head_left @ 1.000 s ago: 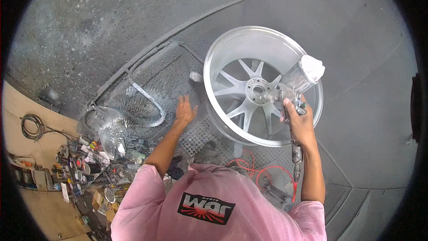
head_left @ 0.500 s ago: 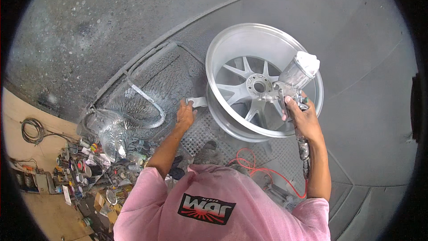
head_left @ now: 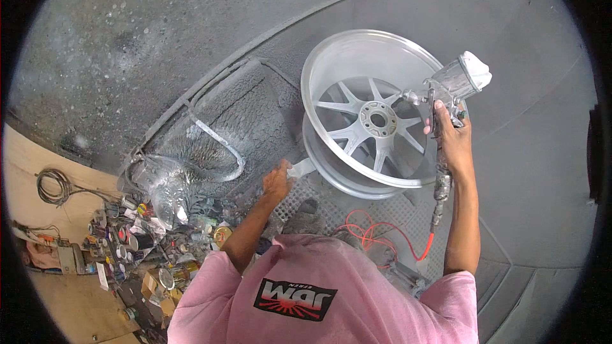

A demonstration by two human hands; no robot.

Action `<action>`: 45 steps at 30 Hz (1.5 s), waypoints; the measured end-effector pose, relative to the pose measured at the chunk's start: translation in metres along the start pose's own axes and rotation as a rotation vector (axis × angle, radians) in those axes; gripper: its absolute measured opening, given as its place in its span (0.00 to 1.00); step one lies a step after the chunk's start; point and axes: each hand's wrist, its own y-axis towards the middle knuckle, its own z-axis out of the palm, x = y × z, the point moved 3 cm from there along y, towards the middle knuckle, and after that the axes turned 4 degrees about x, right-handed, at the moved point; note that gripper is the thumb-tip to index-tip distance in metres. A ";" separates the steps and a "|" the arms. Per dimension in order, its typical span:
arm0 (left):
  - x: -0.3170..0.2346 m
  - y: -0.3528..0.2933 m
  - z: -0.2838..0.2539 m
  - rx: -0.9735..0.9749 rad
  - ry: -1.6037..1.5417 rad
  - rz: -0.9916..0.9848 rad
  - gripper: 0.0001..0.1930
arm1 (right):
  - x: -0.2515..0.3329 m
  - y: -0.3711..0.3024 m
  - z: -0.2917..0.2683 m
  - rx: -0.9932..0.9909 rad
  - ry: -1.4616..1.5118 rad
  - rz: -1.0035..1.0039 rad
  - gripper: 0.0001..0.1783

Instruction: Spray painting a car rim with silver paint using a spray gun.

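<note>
A silver spoked car wheel rim (head_left: 378, 146) stands tilted in front of me, its open barrel facing up. My right hand (head_left: 454, 139) is closed round the grip of a spray gun (head_left: 435, 111), beside the rim's right edge. The gun's cup (head_left: 464, 78) has a white cover on top, and its nozzle points left over the rim. To the left, my left hand (head_left: 278, 180) grips a flat pale grey bar (head_left: 301, 167) that reaches to the rim's side. How the bar joins the rim is hidden.
An orange-red air hose (head_left: 413, 246) runs from the gun's grip down to loops on the perforated floor mat (head_left: 312, 200). Grey-coated walls surround the rim. A bent pipe (head_left: 220, 143) stands at left, above a heap of cans and boxes (head_left: 146, 248). A coiled black cable (head_left: 54, 186) hangs farther left.
My right hand has carried the spray gun right and slightly up, from over the rim to its edge. The rim's spokes have turned. My left hand still grips the bar, slightly lower right in view.
</note>
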 end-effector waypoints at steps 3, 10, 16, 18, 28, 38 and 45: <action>-0.008 -0.005 -0.004 -0.002 -0.032 -0.009 0.25 | 0.008 -0.007 -0.008 0.077 0.035 0.073 0.16; 0.002 -0.001 0.004 0.076 0.023 -0.091 0.27 | 0.033 -0.026 -0.008 0.319 0.058 0.066 0.15; -0.004 0.006 -0.005 0.100 0.081 -0.040 0.26 | 0.032 -0.010 0.005 0.048 -0.026 -0.047 0.16; -0.008 0.007 -0.006 0.165 0.070 -0.067 0.26 | 0.027 -0.001 -0.001 0.028 -0.081 -0.097 0.16; -0.003 0.003 0.004 0.204 0.106 -0.038 0.30 | 0.038 -0.011 -0.009 0.014 -0.155 -0.109 0.17; -0.035 -0.014 0.017 0.293 0.082 0.044 0.34 | 0.053 -0.020 0.008 0.126 -0.003 -0.094 0.12; -0.068 -0.032 0.050 0.415 0.031 0.221 0.33 | 0.045 -0.008 0.004 -0.024 -0.186 -0.211 0.12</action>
